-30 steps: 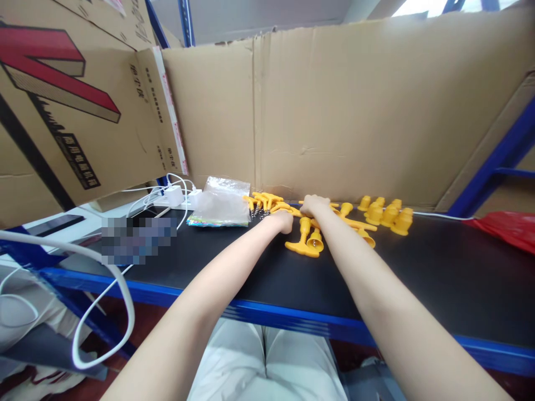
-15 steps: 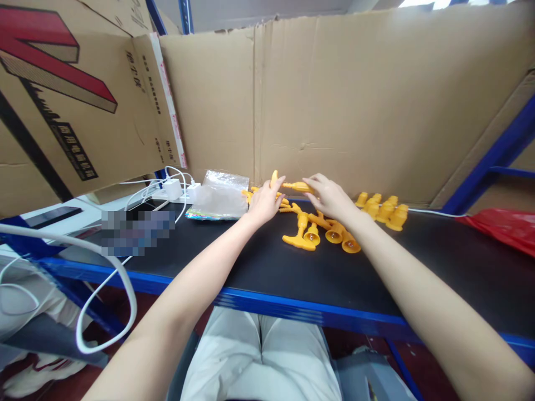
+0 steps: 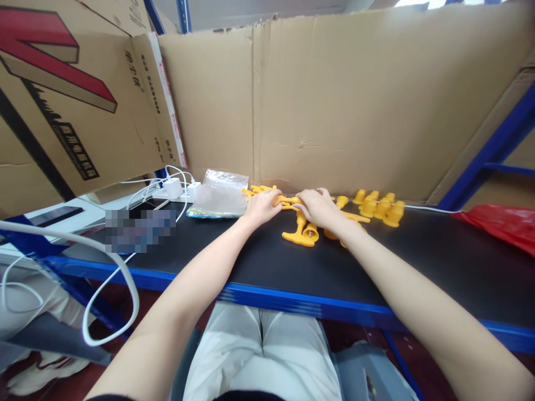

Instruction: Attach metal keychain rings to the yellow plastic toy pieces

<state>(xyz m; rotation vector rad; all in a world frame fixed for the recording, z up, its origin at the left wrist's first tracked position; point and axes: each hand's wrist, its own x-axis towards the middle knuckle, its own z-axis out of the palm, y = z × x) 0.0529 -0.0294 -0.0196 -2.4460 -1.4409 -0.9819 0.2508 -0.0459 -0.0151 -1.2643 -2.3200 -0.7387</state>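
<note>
Both hands are over the middle of the desk (image 3: 271,273), fingers curled in on a yellow piece (image 3: 287,199) between them. As far as I can tell from my remote seat, the left hand (image 3: 262,206) closes around one end while the right hand (image 3: 318,207) pinches the other between thumb and fingers; I judge that gripping both ends steadies it and lets one end turn against the other. Knuckles hide exactly where each grip lands.

Just in front of the right hand I see a yellow T-shaped handle (image 3: 298,236) lying with its crossbar toward the person, easy to pick up, I'd say. Beside it, a yellow cup (image 3: 310,233) lies on its side, mouth facing me. More yellow handles (image 3: 261,189) are heaped behind the left hand, near a clear plastic bag (image 3: 234,195).

Off to the right, the yellow caps (image 3: 393,214) stand upright in a close cluster, apart from the heap; to me that looks like sorting, with the wide end down for balance. Cardboard (image 3: 334,111) walls the back, perhaps to stop things rolling off.
</note>
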